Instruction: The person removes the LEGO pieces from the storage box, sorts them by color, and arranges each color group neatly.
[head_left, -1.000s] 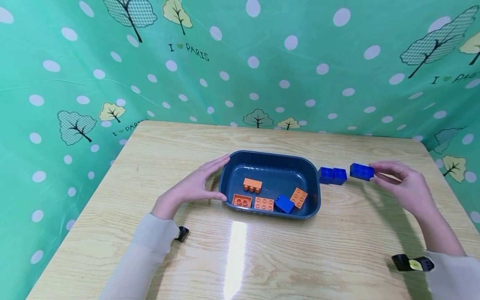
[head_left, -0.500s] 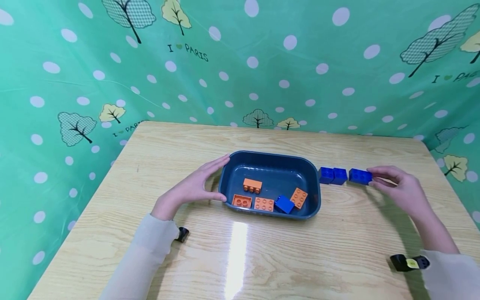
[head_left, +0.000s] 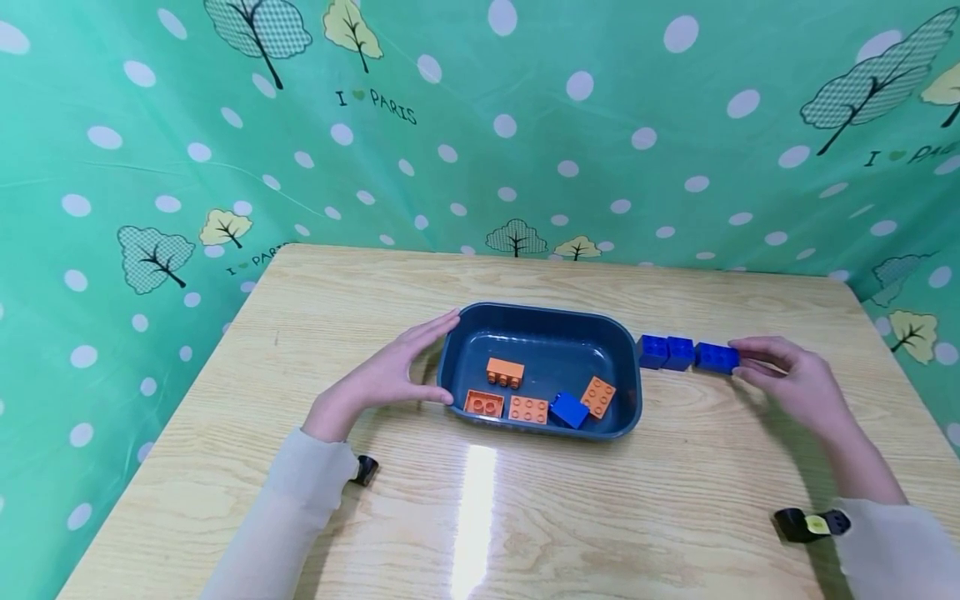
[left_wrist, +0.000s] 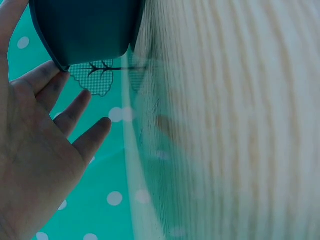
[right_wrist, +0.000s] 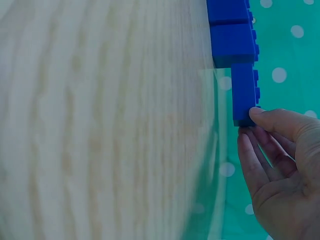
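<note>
At the right, my right hand [head_left: 795,387] pinches the near end of a blue toy building brick [head_left: 716,358] between thumb and fingers. Its studs point up in the head view. In the right wrist view that brick [right_wrist: 243,92] stands end to end with two blue bricks [right_wrist: 232,44], apparently touching the nearer one. My left hand [head_left: 382,371] spans the left end of a dark blue plastic box [head_left: 555,354], thumb and forefinger spread against its rim. Seen from the left wrist, several fingers [left_wrist: 72,112] extend loosely under the box [left_wrist: 85,30].
Inside the box lie several orange bricks [head_left: 528,409] and one blue brick [head_left: 569,409], turned different ways. Two blue bricks [head_left: 666,352] stand by the box's right end on the wooden table [head_left: 637,517]. A green dotted cloth [head_left: 480,150] hangs behind the table.
My right hand has lowered the blue brick to the table and slid it left against the row of blue bricks. The left hand and the box have stayed in place.
</note>
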